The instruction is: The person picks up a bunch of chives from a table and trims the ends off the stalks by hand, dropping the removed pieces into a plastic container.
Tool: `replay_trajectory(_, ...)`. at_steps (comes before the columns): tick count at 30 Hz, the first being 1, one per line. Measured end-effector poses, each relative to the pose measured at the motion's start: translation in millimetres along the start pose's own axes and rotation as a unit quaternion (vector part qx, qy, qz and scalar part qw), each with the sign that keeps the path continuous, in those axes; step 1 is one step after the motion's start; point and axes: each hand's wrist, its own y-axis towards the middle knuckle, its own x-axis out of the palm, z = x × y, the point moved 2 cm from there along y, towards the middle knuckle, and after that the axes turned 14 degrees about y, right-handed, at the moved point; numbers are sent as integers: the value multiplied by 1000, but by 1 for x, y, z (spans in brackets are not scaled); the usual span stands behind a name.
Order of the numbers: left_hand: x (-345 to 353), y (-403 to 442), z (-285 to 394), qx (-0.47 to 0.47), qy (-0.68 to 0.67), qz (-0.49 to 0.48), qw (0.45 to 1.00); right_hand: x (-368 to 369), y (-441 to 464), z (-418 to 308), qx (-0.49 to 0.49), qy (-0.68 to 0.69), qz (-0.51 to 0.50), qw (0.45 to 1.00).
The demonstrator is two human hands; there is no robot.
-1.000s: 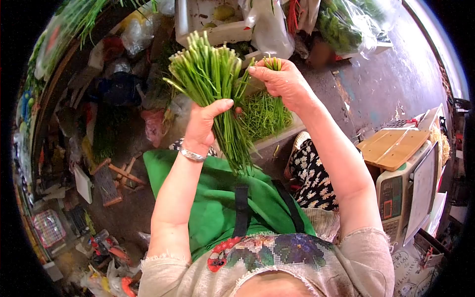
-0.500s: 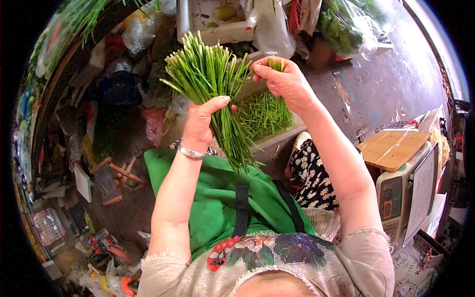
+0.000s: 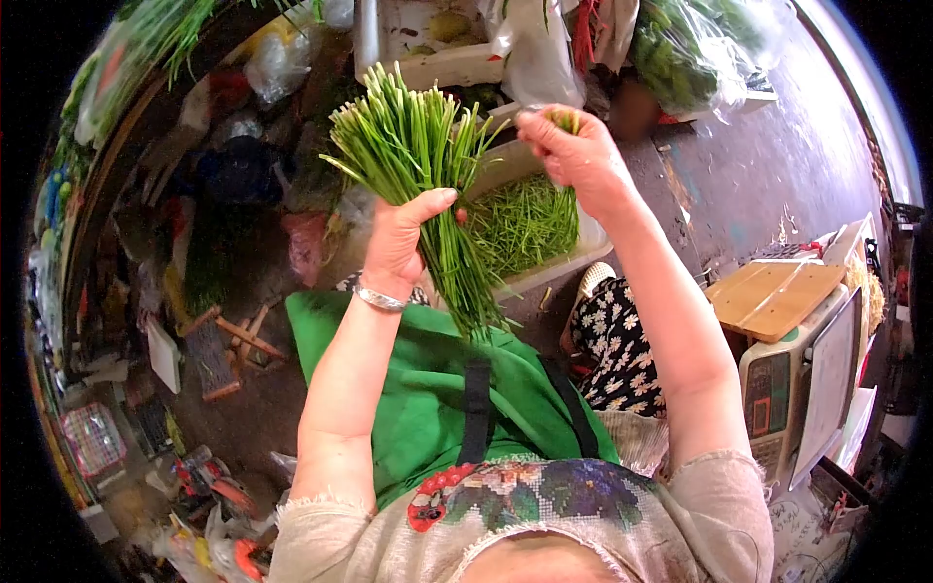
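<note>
My left hand [image 3: 397, 238] is wrapped round the middle of a thick bunch of chives [image 3: 413, 141], thumb across the front. Their pale cut ends fan out at the top, and the thin green tips hang over the green apron [image 3: 398, 389]. To the right of the bunch, my right hand [image 3: 583, 170] is closed, with thumb and forefinger pinched together. A few chive stalks [image 3: 565, 120] stick out above its fist. Whatever sits between the pinching fingertips is too blurred to make out. Below both hands, loose chives [image 3: 520, 228] lie in a pale tub [image 3: 585, 255].
A white foam box [image 3: 442, 68] and a clear plastic bag [image 3: 544, 63] are at the top. Bagged leafy greens [image 3: 685, 53] lie at upper right. A scale [image 3: 777, 389] with a wooden board [image 3: 777, 296] stands at right. A small wooden stool [image 3: 238, 345] is at left.
My right hand has moved away from the bunch, to the right and slightly up, with the few stalks still in it. My left hand and the bunch have hardly moved.
</note>
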Motion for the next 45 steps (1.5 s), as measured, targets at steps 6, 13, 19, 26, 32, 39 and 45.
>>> replay_trajectory(6, 9, -2, 1, 17, 27, -30, 999, 19, -1, 27, -27, -69, -55, 996)
replay_trajectory(13, 9, -2, 1, 14, 23, -36, 999, 15, -3, 23, -12, -49, -42, 998)
replay_trajectory(19, 3, 0, -3, -11, 46, -7, 999, 12, -2, 17, -22, -36, -51, 998)
replay_trajectory(26, 2, 0, 1, 11, 52, -9, 999, 3, -1, 2, -145, -219, 9, 965)
replay_trajectory(32, -1, 0, 1, 3, 61, -10, 998, -16, 5, -9, -263, -220, 88, 935)
replay_trajectory(39, -11, 3, 4, -9, 22, 2, 1000, -30, 8, -20, -258, -252, 107, 927)
replay_trajectory(45, -9, 3, 3, -27, -1, 5, 1000, -8, 4, 1, -149, -346, 28, 926)
